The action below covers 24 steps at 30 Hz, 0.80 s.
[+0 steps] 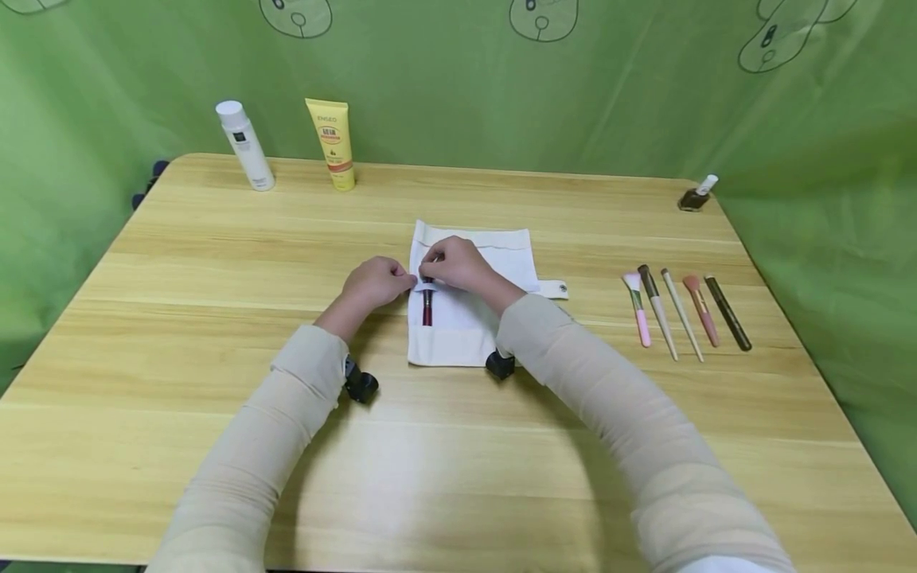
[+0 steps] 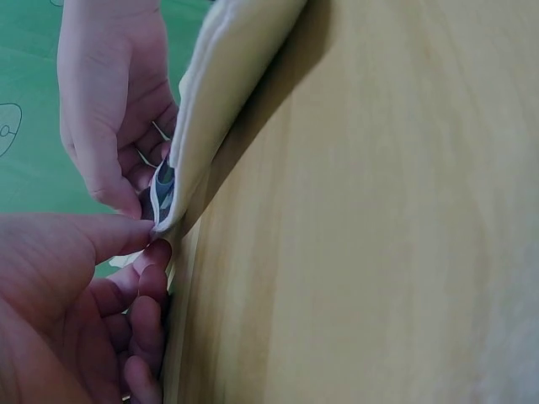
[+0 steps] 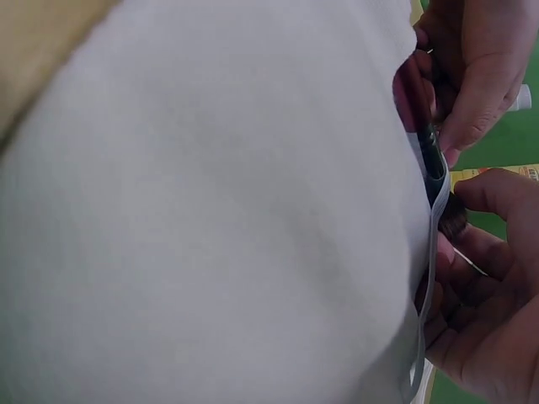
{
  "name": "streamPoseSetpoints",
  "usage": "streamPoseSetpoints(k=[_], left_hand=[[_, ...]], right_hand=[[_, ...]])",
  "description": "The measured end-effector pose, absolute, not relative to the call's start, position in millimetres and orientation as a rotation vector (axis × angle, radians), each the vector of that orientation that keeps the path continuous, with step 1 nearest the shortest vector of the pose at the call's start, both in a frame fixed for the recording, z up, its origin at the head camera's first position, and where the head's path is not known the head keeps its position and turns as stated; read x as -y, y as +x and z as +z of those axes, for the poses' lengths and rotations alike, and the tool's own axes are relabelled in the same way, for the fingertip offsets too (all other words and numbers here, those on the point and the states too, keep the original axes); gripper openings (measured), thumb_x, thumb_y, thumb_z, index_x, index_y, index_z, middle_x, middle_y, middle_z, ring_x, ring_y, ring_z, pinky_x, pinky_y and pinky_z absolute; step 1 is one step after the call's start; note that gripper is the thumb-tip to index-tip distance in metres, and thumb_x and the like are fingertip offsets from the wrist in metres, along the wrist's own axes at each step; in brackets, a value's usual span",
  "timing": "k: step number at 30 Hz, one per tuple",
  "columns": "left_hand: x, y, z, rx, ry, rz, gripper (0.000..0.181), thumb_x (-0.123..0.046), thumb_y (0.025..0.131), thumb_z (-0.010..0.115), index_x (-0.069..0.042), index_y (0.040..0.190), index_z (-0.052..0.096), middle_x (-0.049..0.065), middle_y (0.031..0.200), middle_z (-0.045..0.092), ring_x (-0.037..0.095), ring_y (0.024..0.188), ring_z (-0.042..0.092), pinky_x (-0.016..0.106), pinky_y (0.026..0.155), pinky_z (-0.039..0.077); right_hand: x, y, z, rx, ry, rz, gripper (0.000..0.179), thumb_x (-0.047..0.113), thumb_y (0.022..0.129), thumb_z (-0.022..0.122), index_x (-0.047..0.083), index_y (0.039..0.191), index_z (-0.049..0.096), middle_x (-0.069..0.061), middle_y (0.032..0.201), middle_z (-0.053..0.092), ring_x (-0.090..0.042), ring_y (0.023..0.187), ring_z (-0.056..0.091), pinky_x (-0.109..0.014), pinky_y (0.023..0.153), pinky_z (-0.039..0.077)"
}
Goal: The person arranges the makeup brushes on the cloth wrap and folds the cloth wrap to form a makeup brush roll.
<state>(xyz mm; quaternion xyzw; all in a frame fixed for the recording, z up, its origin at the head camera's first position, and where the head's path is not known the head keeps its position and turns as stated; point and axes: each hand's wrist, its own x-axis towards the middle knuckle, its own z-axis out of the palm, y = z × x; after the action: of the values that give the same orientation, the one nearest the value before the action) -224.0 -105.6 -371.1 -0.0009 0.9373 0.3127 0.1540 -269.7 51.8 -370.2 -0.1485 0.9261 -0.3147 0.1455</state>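
A white cloth brush roll (image 1: 451, 347) lies spread on the table, its snap strap (image 1: 553, 290) sticking out to the right. A makeup brush with a dark red handle (image 1: 427, 312) lies along its left side, passing under an elastic band (image 3: 434, 220). My left hand (image 1: 374, 283) pinches the roll's left edge beside the band, between thumb and fingertips. My right hand (image 1: 460, 264) reaches over the roll and holds the brush near its dark bristles (image 3: 453, 220). Fingers partly hide the brush's upper end in the head view.
To the right lie several more brushes, among them a pink-handled one (image 1: 640, 314) and a black one (image 1: 729, 314). A white bottle (image 1: 247, 149) and a yellow tube (image 1: 333, 147) stand at the back left. A nail polish bottle (image 1: 696, 196) stands at the back right corner.
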Motion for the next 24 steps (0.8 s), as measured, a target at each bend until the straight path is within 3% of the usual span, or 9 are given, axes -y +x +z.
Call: streamPoseSetpoints(k=[5, 12, 24], left_hand=[[104.1, -224.6, -370.9, -2.679, 0.002, 0.9, 0.029, -0.037, 0.092, 0.052, -0.01, 0.082, 0.058, 0.002, 0.075, 0.052, 0.017, 0.065, 0.045, 0.028, 0.058, 0.034], [102.2, -223.1, -369.1, -2.672, 0.009, 0.895, 0.029, -0.037, 0.092, 0.052, -0.01, 0.084, 0.059, 0.003, 0.077, 0.053, 0.017, 0.067, 0.046, 0.028, 0.059, 0.034], [104.2, -221.5, -371.1, -2.663, -0.014, 0.914, 0.03, -0.039, 0.092, 0.053, -0.01, 0.087, 0.061, 0.004, 0.081, 0.055, 0.018, 0.07, 0.047, 0.029, 0.061, 0.037]], right_hand=[[-55.0, -268.2, -368.7, -2.662, -0.44, -0.927, 0.02, 0.022, 0.083, 0.061, 0.008, 0.094, 0.07, -0.003, 0.093, 0.065, -0.015, 0.075, 0.052, -0.025, 0.064, 0.04], [-66.3, -264.4, -363.5, -2.67, -0.462, -0.973, 0.03, 0.021, 0.087, 0.057, 0.008, 0.114, 0.063, -0.007, 0.083, 0.063, -0.015, 0.065, 0.055, -0.026, 0.059, 0.043], [-137.2, -243.1, -329.5, -2.845, -0.545, -0.938, 0.022, 0.015, 0.089, 0.057, 0.001, 0.104, 0.065, -0.009, 0.081, 0.061, -0.021, 0.07, 0.052, -0.031, 0.061, 0.043]])
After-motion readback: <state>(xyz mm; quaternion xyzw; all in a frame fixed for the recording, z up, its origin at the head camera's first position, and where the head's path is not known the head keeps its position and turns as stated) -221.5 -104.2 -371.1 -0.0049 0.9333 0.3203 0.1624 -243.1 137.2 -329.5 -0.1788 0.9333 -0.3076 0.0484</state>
